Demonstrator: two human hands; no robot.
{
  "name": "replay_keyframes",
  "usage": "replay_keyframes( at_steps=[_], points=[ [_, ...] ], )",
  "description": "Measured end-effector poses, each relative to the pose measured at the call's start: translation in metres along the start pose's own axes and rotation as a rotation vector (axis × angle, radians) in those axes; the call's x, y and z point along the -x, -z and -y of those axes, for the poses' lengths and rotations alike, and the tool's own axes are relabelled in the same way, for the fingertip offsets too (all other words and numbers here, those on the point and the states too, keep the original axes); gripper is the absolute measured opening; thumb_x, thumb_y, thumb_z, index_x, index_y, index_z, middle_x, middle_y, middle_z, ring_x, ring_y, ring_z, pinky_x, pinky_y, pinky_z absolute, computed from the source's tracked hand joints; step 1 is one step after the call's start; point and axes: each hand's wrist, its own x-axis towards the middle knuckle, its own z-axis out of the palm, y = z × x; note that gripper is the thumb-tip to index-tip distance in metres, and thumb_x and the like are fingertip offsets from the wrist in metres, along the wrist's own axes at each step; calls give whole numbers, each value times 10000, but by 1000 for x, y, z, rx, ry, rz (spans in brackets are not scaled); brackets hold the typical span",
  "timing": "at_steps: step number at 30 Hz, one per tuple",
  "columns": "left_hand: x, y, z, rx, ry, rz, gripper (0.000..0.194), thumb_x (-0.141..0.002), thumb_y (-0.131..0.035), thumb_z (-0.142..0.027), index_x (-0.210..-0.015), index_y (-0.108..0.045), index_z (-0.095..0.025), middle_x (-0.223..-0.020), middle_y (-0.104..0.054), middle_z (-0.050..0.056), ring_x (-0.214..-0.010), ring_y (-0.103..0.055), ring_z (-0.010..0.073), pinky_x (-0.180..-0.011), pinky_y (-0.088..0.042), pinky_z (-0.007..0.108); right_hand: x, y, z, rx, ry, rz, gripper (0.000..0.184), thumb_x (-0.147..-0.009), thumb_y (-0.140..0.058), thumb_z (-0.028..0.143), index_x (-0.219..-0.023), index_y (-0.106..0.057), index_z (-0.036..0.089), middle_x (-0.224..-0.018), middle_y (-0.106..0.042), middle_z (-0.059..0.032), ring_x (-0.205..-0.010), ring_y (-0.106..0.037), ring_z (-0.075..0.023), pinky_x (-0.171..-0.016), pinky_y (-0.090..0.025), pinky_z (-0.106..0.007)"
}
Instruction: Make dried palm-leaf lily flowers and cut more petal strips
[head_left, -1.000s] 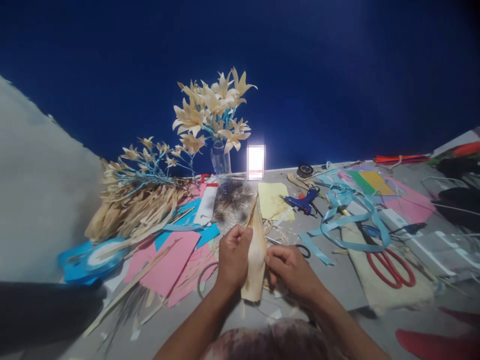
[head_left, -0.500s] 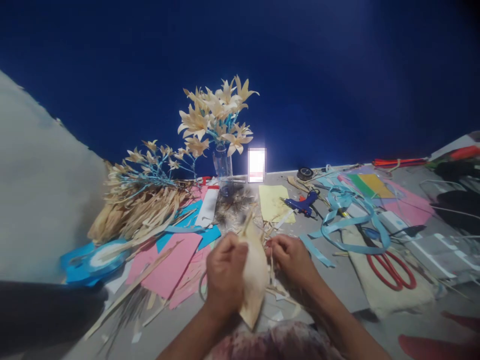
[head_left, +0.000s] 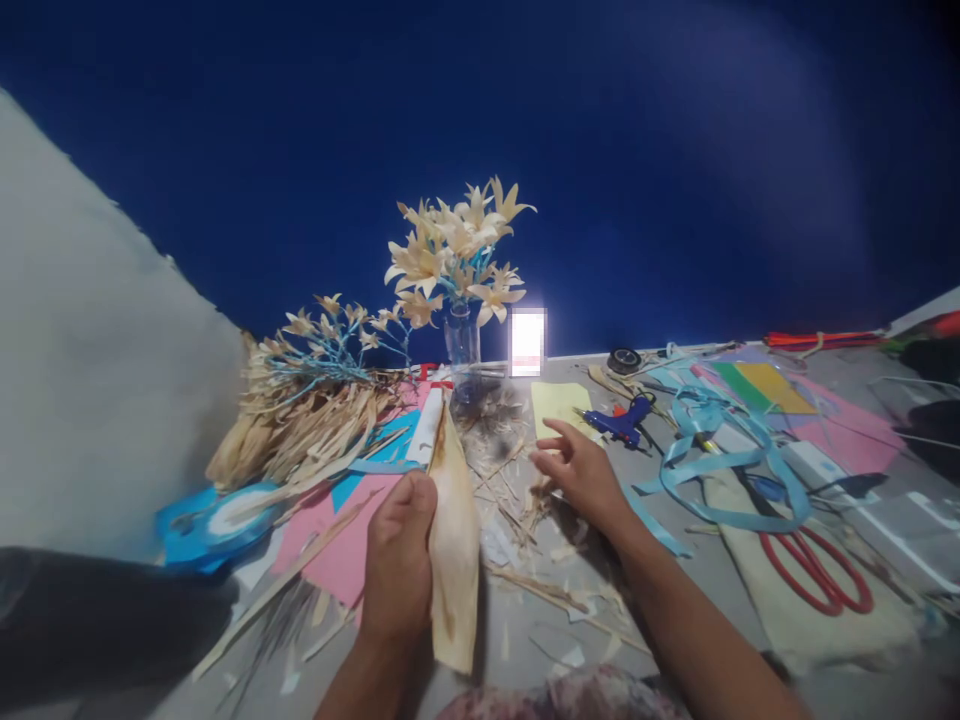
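Note:
My left hand grips a pale dried corn husk along its left edge. The husk hangs lengthwise, its narrow tip pointing away from me and its broad end towards me. My right hand is apart from the husk, fingers spread with nothing in them, over the table scraps just in front of a yellow paper sheet. A blue glue gun lies right behind that hand. Loose husk strips and scraps are strewn on the table between my two forearms.
A glass vase of husk flowers stands at the back. A pile of husks lies left, near pink paper and a blue tape roll. On the right are light-blue ribbon and red-handled scissors.
My left hand has moved left with the husk, turning it more upright. My right hand has come off the husk and its fingers have opened. The view has shifted slightly.

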Motion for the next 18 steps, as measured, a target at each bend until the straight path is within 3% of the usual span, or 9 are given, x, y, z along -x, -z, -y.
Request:
replay_keyframes(
  at_steps=[3, 7, 9, 13, 16, 18],
  points=[
    [-6, 2, 15, 1, 4, 2, 442, -752, -717, -589, -694, -516, -200, -618, -469, -59, -559, -409, 104, -525, -374, 203, 10, 5, 6, -113, 41, -52, 310, -870, -581, 465, -844, -701, 180, -772, -726, -57, -531, -577, -138, -504, -468, -241],
    [-8, -13, 35, -106, -47, 115, 429, -777, -692, -566, -652, -533, -188, -641, -482, -36, -613, -426, 127, -565, -376, 221, 36, -10, 15, -370, 24, 228, 339, -861, -614, 496, -946, -673, 172, -783, -696, -41, -594, -576, -140, -550, -467, -239],
    [-6, -24, 42, -161, -87, 156, 431, -834, -629, -552, -630, -510, -191, -635, -476, -28, -620, -426, 137, -570, -368, 232, 46, -25, 18, -362, 60, 182, 301, -804, -698, 463, -866, -641, 173, -737, -638, -8, -617, -545, -137, -556, -439, -230],
    [-5, -36, 46, -268, -212, 142, 338, -905, -557, -468, -702, -534, -199, -672, -514, -23, -647, -456, 149, -610, -383, 245, 52, -44, 17, -239, 90, 66, 342, -891, -585, 477, -715, -568, 184, -633, -518, 26, -590, -459, -129, -536, -373, -232],
    [-8, -39, 42, -326, -322, 72, 281, -908, -562, -414, -726, -540, -202, -684, -522, -29, -665, -467, 147, -644, -387, 247, 51, -47, 16, -138, 169, 55, 376, -941, -499, 471, -689, -521, 194, -624, -486, 32, -599, -450, -132, -559, -357, -242],
    [-10, -42, 42, -291, -303, 25, 340, -921, -533, -440, -680, -498, -203, -649, -487, -36, -635, -439, 138, -613, -370, 244, 51, -50, 15, -107, 196, 2, 397, -970, -440, 471, -678, -477, 204, -623, -467, 37, -601, -446, -133, -568, -353, -244]
  ],
)
